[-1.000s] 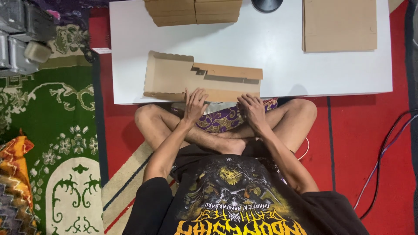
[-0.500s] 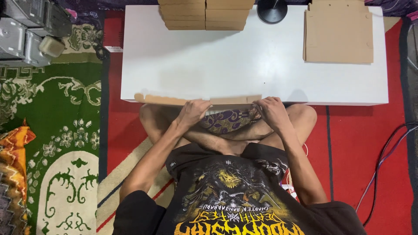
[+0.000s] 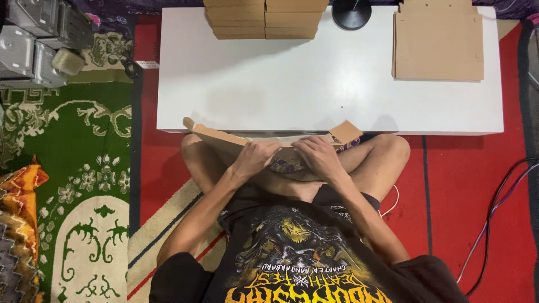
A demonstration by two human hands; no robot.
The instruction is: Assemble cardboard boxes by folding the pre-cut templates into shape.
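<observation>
**Both hands on the cardboard at the table's near edge**

You sit cross-legged, and your left hand (image 3: 255, 157) and right hand (image 3: 319, 157) both grasp a flat piece of cardboard (image 3: 216, 136), held over your lap, just at the near edge of the white table (image 3: 314, 90). One flap sticks up at its right end. Farther back lie stacked cardboard boxes (image 3: 264, 19) and a flat cardboard pile (image 3: 439, 45).

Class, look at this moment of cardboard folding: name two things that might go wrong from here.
The cardboard piece is held by both the left hand and right hand over the lap, off the white table, so it might buckle unsupported. Its raised corner flap may crease or tear under uneven pressure.
</observation>
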